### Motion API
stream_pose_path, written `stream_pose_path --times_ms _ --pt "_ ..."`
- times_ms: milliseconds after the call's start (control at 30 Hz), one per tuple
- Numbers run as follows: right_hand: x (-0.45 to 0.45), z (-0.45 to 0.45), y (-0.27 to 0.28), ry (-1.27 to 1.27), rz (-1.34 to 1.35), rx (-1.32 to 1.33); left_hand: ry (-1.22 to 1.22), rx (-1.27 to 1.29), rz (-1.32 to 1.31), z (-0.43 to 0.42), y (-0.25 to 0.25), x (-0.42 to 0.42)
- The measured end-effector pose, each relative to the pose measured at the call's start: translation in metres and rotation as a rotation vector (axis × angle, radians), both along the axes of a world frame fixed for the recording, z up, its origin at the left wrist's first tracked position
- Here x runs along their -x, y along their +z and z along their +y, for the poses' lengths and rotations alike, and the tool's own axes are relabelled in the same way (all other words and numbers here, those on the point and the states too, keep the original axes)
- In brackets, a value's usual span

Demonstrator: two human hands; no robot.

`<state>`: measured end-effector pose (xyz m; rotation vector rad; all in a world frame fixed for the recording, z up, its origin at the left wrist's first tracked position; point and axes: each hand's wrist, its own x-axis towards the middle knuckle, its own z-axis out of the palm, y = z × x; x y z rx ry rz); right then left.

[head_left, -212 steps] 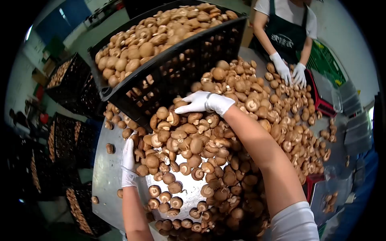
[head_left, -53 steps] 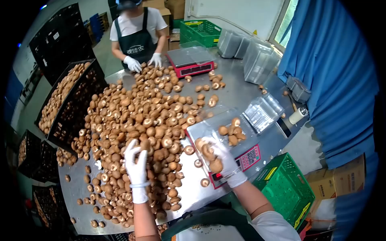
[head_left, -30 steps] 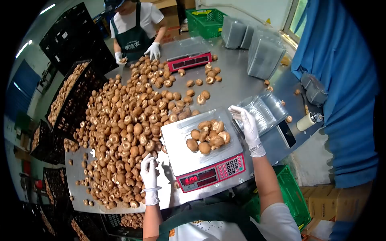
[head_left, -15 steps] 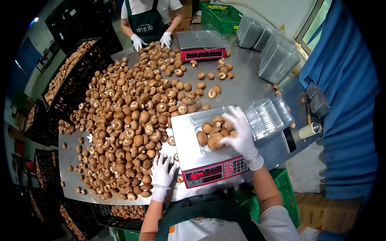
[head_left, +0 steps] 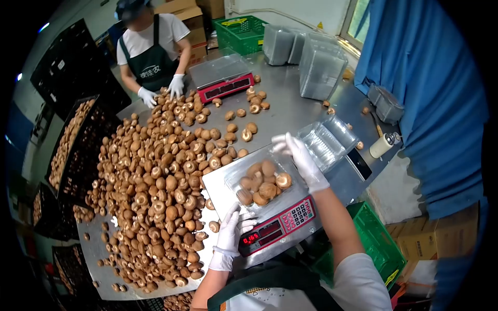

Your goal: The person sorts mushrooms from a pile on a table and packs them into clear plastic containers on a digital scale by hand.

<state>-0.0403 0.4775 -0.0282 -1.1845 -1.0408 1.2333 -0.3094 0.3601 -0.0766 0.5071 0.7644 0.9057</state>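
A clear plastic box (head_left: 232, 179) of brown mushrooms (head_left: 267, 190) sits on the weighing scale (head_left: 213, 182), whose red display (head_left: 250, 238) reads 0.165. Shiny clear plastic lies over the mushrooms; whether a lid is fastened I cannot tell. My gloved left hand (head_left: 232, 230) is at the box's near left corner, fingers slightly apart and pointing right over the scale's edge. Beyond the box's far right corner, my gloved right hand (head_left: 303, 161) has its fingers stretched out and partly bent. Neither hand visibly grasps the box.
A large mushroom pile (head_left: 155, 192) covers the table's left side. Nested clear containers (head_left: 324, 142), a phone (head_left: 359, 164) and a white roll (head_left: 382, 145) lie right. Across the table, a co-worker's gloved hands (head_left: 162, 93) touch mushrooms near a second scale (head_left: 223, 78).
My right hand has moved off the mushrooms to the box's far corner. My left hand has come onto the scale's near edge. The reading fell from about 0.249; the view has turned.
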Motion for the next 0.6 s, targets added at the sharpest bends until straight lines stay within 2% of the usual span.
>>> stream_pose_path --times_ms 67,133,167,200,267,333,467,500,533,567,600 --pt "-0.007 -0.036 -0.007 -0.031 -0.716 -0.236 0.035 0.037 -0.023 -0.002 0.003 0.000" --pt "-0.017 -0.068 -0.009 -0.006 -1.199 -0.072 0.047 0.007 0.071 -0.003 0.003 -0.005" --pt "-0.023 -0.075 -0.018 0.063 -1.076 0.076 0.073 -0.021 0.167 -0.004 0.002 -0.008" --pt "-0.027 -0.077 -0.032 0.046 -1.070 0.084 0.055 -0.024 0.172 -0.005 -0.001 -0.011" --pt "-0.035 -0.084 -0.060 0.272 -0.141 0.322 0.082 -0.033 0.246 -0.004 -0.009 -0.019" --pt "-0.021 -0.092 -0.073 0.093 -0.044 0.193 0.068 0.066 0.168 0.001 -0.001 -0.025" --pt "-0.024 -0.120 -0.058 -0.059 -0.041 0.028 0.082 -0.146 0.082 0.000 -0.012 -0.040" --pt "-0.038 -0.138 -0.046 -0.116 -0.086 -0.064 0.031 -0.192 0.160 -0.010 0.013 -0.063" --pt "-0.051 -0.156 -0.033 -0.163 -0.134 -0.153 -0.098 -0.236 0.231 -0.016 0.013 -0.067" --pt "-0.070 -0.175 -0.023 -0.290 -0.415 -0.165 -0.241 -0.304 0.238 -0.022 0.013 -0.081" --pt "-0.089 -0.196 -0.023 -0.350 -0.175 -0.044 -0.371 -0.370 0.241 -0.031 0.013 -0.094"
